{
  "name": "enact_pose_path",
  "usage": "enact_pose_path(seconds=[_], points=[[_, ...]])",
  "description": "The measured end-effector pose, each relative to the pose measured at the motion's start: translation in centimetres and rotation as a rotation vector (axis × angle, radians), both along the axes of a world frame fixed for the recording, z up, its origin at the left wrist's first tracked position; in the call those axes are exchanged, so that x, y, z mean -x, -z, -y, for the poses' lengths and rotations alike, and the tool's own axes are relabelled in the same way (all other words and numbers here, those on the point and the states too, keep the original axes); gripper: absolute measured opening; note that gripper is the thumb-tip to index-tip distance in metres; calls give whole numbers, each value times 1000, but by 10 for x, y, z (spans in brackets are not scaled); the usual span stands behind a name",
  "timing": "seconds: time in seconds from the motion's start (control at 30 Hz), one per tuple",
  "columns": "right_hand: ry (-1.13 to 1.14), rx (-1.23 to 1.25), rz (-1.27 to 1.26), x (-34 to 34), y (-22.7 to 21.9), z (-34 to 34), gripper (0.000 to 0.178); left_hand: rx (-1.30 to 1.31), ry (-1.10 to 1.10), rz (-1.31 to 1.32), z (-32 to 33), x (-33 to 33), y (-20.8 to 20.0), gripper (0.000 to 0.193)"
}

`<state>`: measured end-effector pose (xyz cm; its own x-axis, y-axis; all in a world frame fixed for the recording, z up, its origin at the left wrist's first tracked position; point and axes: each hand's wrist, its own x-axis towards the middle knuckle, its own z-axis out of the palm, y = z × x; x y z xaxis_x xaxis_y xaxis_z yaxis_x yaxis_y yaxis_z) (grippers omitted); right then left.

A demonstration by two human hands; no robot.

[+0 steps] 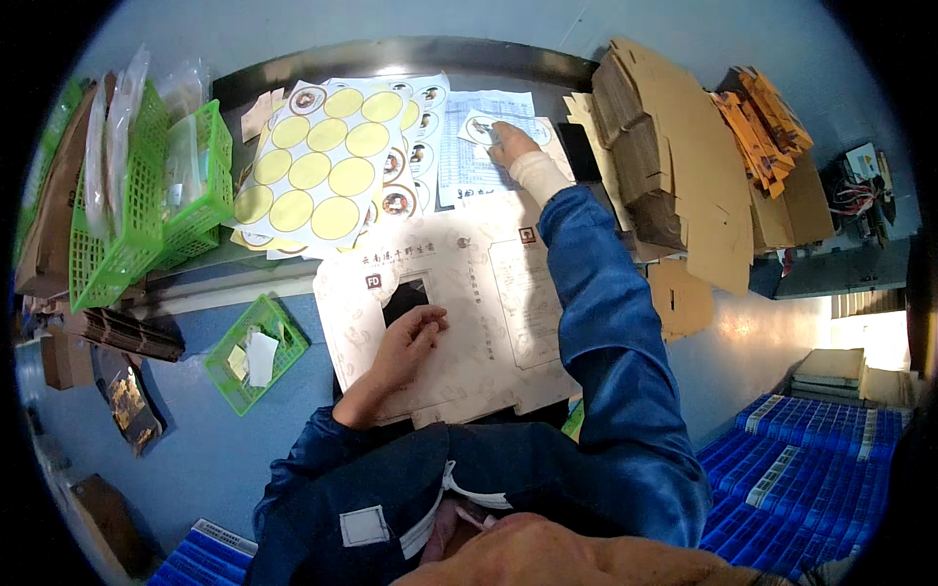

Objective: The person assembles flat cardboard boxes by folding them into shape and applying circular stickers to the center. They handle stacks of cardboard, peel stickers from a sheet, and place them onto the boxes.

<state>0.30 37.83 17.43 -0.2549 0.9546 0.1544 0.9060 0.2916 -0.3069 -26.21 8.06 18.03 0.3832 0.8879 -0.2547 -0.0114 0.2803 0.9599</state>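
A flat, pale printed carton blank (459, 342) lies before me, partly over the table's near edge. It has a dark window cutout on its left half. My left hand (408, 344) rests on it beside the window, its fingers loosely bent and holding nothing I can see. My right hand (516, 146) reaches to the back of the table. Its fingers close on the right end of a small white oval sticker (479, 127), lying over a blue-lined printed sheet (474, 176). The exact fingertip contact is too small to make out.
Sheets of round yellow stickers (311, 171) cover the table's left half, beside green baskets (200, 181). A black phone (578, 151) and stacked folded cardboard (664, 146) stand right. A green basket (256, 356) is lower left; blue packs (801, 469) are lower right.
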Motion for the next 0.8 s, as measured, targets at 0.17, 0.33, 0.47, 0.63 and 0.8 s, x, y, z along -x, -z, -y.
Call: enact_pose_path(seconds=[0.17, 0.33, 0.47, 0.63, 0.8], points=[[49, 150, 111, 17, 19, -9, 38, -65, -16, -48, 1, 6, 8, 23], [97, 14, 88, 6, 40, -17, 48, -21, -4, -66, -2, 4, 0, 24], [152, 73, 72, -4, 43, -38, 65, -41, 27, -105, -7, 3, -6, 24], [177, 238, 51, 0, 32, -49, 81, 5, 37, -83, -9, 3, -4, 24], [214, 284, 33, 1, 25, -59, 93, -36, 31, -90, -9, 3, -2, 23]])
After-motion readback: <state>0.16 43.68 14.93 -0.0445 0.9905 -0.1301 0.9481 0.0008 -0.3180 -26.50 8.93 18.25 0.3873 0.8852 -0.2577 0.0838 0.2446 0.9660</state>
